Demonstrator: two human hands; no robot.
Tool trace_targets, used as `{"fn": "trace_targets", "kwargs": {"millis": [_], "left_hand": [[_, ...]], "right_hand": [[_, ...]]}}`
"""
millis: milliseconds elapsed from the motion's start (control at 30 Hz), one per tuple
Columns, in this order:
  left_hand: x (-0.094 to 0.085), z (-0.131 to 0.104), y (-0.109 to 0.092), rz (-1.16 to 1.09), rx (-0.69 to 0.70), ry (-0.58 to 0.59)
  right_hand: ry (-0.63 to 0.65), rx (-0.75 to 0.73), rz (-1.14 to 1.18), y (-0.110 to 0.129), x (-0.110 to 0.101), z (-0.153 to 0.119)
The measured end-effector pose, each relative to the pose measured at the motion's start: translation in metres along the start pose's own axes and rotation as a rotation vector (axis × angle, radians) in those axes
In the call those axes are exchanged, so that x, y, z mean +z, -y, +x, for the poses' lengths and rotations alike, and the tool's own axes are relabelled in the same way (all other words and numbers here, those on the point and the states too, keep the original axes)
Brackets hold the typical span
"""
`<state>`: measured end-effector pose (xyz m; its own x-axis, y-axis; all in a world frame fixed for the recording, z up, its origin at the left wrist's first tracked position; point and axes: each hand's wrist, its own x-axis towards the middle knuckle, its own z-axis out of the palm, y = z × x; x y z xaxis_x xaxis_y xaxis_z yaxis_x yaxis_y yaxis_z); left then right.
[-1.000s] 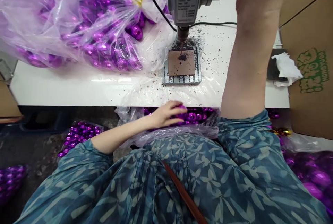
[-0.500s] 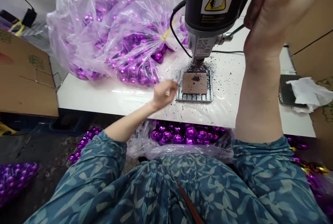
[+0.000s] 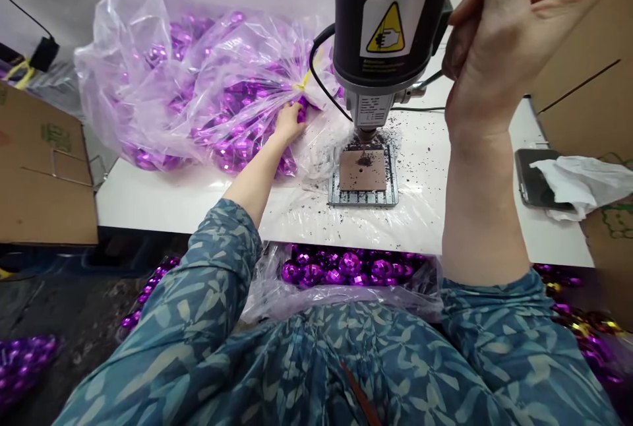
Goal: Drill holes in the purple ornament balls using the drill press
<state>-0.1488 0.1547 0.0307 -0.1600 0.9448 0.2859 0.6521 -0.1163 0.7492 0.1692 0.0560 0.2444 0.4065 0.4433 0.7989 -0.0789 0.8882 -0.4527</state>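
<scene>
My left hand (image 3: pixel 290 124) is at the mouth of a clear plastic bag (image 3: pixel 198 90) full of shiny purple balls, with its fingers closed around a purple ball (image 3: pixel 303 108). My right hand (image 3: pixel 509 30) is raised beside the dark drill press (image 3: pixel 395 24), curled around its lever (image 3: pixel 430 80), whose end the fingers mostly hide. Below the drill chuck, a brown square block (image 3: pixel 362 179) with a small hole sits on the slotted metal base (image 3: pixel 363 199). Dark shavings lie on the block and around the base.
An open bag of purple balls (image 3: pixel 350 265) sits at the table's front edge, against my body. Cardboard boxes (image 3: pixel 44 169) stand at the left and right. A phone (image 3: pixel 537 182) and white tissue (image 3: pixel 576 182) lie at the right. A black cable loops beside the drill.
My left hand has moved from beside the metal base up and left to the bag's mouth and closed on a ball. My right hand still grips the lever. The view has shifted slightly.
</scene>
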Motion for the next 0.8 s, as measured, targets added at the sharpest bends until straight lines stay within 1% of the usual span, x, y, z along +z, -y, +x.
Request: {"fn": "trace_targets", "kwargs": {"millis": [67, 100, 167, 233, 367, 467, 567, 633, 700, 767, 800], "left_hand": [[-0.001, -0.008, -0.007, -0.178, 0.02, 0.01], [-0.003, -0.015, -0.013, -0.295, 0.028, 0.041], [-0.008, -0.035, -0.027, -0.502, 0.03, 0.152], [-0.015, -0.059, -0.045, -0.619, 0.042, 0.255], [-0.027, -0.105, -0.076, -0.717, 0.051, 0.35], [-0.03, -0.127, -0.088, -0.762, 0.04, 0.38], [-0.029, -0.14, -0.091, -0.763, 0.034, 0.388], [-0.027, -0.145, -0.092, -0.754, 0.046, 0.386], [-0.025, -0.148, -0.094, -0.752, 0.056, 0.401], [-0.024, -0.151, -0.098, -0.764, 0.049, 0.441], [-0.024, -0.155, -0.102, -0.779, 0.033, 0.47]], "right_hand": [[0.007, 0.025, -0.012, 0.005, 0.001, -0.002], [0.005, 0.024, -0.018, 0.007, 0.002, -0.003], [0.006, 0.004, -0.034, 0.008, 0.002, -0.004], [0.008, -0.023, -0.038, 0.008, 0.002, -0.004], [0.033, 0.018, -0.037, 0.005, 0.001, -0.003], [0.024, 0.02, -0.047, 0.004, 0.001, -0.001], [-0.001, 0.023, -0.034, 0.004, 0.001, 0.0], [0.006, 0.064, -0.012, 0.003, 0.001, 0.0], [-0.02, 0.094, -0.007, 0.002, 0.004, 0.0], [-0.009, 0.152, -0.086, 0.005, 0.009, 0.0], [0.02, 0.189, -0.154, 0.009, 0.012, 0.0]]}}
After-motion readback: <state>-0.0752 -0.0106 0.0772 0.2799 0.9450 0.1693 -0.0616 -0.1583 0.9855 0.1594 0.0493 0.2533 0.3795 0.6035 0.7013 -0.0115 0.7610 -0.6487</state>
